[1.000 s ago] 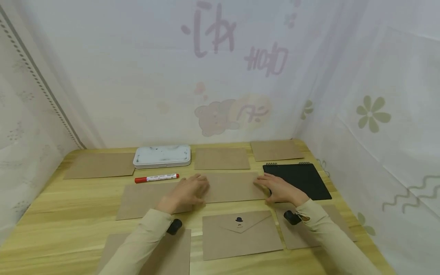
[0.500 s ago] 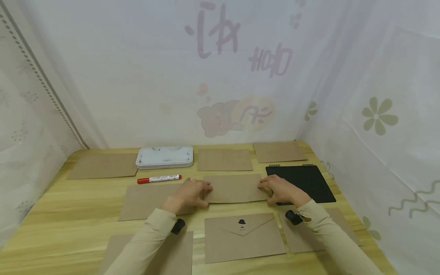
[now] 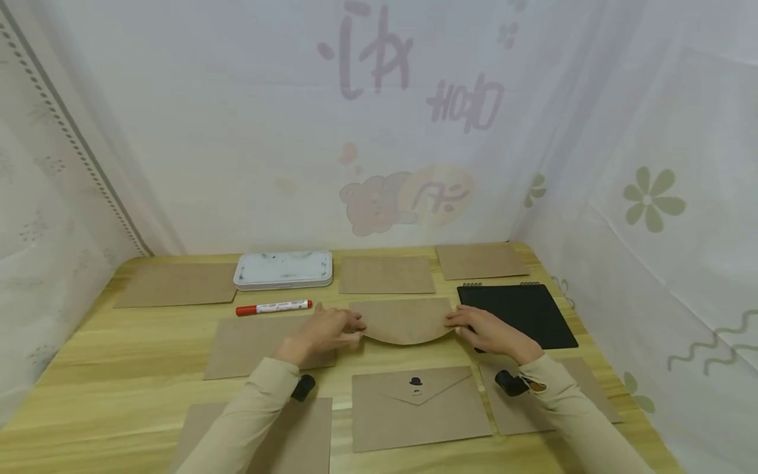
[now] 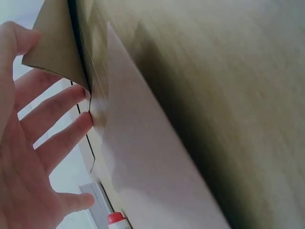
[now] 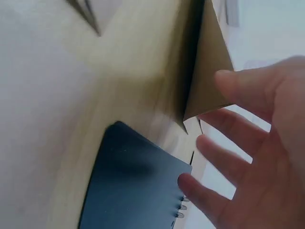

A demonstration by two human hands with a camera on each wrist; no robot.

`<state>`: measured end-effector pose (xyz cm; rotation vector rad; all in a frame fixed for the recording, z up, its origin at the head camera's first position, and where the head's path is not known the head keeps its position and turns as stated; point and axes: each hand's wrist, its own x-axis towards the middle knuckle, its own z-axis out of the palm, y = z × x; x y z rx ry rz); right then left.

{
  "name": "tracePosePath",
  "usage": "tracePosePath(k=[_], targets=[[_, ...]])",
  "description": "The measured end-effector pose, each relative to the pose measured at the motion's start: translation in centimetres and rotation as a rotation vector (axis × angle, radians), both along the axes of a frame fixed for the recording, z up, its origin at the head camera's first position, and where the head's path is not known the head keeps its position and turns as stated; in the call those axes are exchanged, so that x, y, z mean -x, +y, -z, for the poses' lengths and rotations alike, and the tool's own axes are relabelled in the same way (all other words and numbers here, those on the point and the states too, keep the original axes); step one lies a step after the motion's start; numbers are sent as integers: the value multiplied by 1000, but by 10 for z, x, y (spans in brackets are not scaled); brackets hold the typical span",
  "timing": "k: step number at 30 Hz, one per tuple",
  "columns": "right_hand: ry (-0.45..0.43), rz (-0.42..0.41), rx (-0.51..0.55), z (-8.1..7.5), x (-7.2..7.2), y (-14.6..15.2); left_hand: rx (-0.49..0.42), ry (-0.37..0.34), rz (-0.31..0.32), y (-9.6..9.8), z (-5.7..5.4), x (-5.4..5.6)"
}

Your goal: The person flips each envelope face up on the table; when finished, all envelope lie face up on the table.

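At the wooden table's (image 3: 89, 375) centre, just beside a black spiral notebook (image 3: 527, 316), plain brown envelope (image 3: 407, 319) with near edge bowed, pinched at near corners by left hand (image 3: 324, 332) and right hand (image 3: 493, 332).

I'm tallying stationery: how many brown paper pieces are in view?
8: held piece, between left hand and right hand; back-left piece, back-middle piece, back-right piece; mid-left piece; front-left piece, front-middle piece, front-right piece. More may be hidden underneath.

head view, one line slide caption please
Left hand and right hand pinch a bowed brown paper piece by its ends, near a black spiral notebook on a wooden table.
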<state>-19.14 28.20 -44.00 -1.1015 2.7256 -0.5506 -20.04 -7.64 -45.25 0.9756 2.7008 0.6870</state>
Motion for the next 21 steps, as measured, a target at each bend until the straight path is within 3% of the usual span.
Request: tracePosePath(k=[5,9,12,16,21], targets=[[-6,84,128,5,5,3,-2,7,13,-2,0,0],[60,173,283,13,8,-1,-23,2,18,-5,1,-2],[187,240,362,17,11,-9,-34,13,10,-7,0,-2],[352,335,380,20,13,-18,-48,-4,-6,-7,1,-2],[540,350,394,22,17,-27,-64,-41,-12,-8,2,-5]])
